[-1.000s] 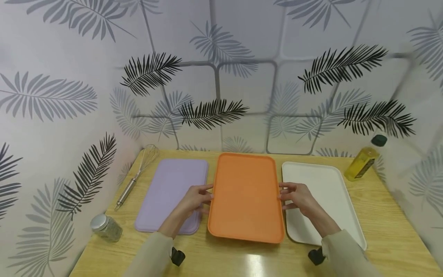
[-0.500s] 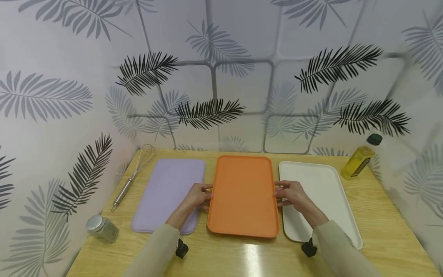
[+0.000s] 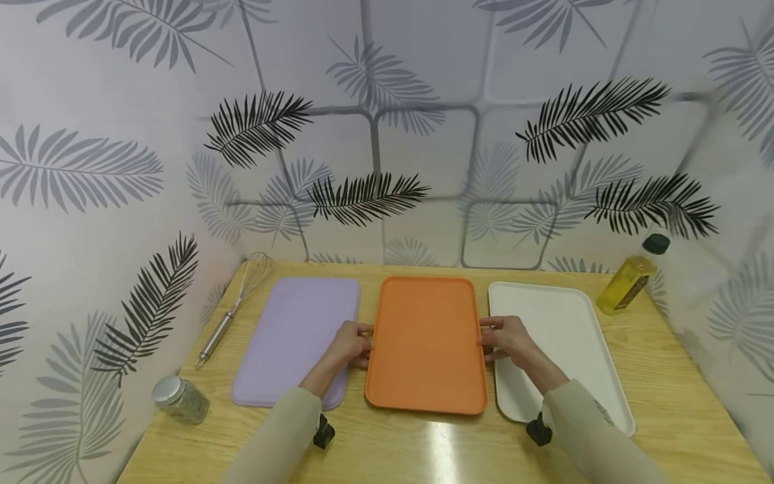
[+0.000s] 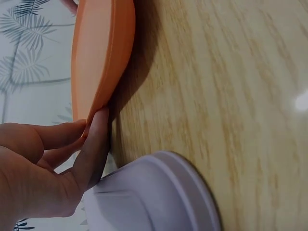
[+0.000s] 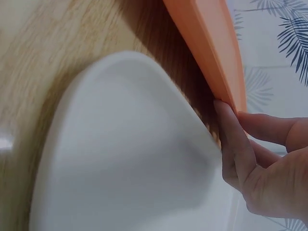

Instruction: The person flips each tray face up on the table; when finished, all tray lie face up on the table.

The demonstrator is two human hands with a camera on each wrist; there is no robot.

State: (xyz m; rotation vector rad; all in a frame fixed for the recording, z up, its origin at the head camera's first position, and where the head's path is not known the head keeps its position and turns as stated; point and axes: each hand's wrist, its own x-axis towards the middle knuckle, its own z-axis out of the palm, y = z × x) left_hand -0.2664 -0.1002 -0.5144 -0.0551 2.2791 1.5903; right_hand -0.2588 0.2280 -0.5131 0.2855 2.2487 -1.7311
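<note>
An orange rectangular tray [image 3: 426, 346] lies level between both hands, in the middle of the table. My left hand [image 3: 349, 343] pinches the rim of its left side; in the left wrist view the fingers [image 4: 98, 130] meet at the orange edge. On the opposite side my right hand [image 3: 509, 337] pinches the right rim, as the right wrist view shows with fingertips [image 5: 225, 110] against it. Whether the tray's underside touches the wood cannot be told. A lilac tray [image 3: 296, 329] is under the left forearm, and a white tray [image 3: 574, 343] under the right.
On the wooden table [image 3: 399, 450], a whisk [image 3: 232, 316] and a glass jar with a silver lid [image 3: 181, 400] are at the left. A bottle of yellow oil [image 3: 629, 282] stands at the back right. A leaf-patterned wall [image 3: 423, 148] closes off the back.
The orange tray has come down toward the table and looks smaller than a second ago. Both hands moved down with it, keeping their hold. In the last half second little differs.
</note>
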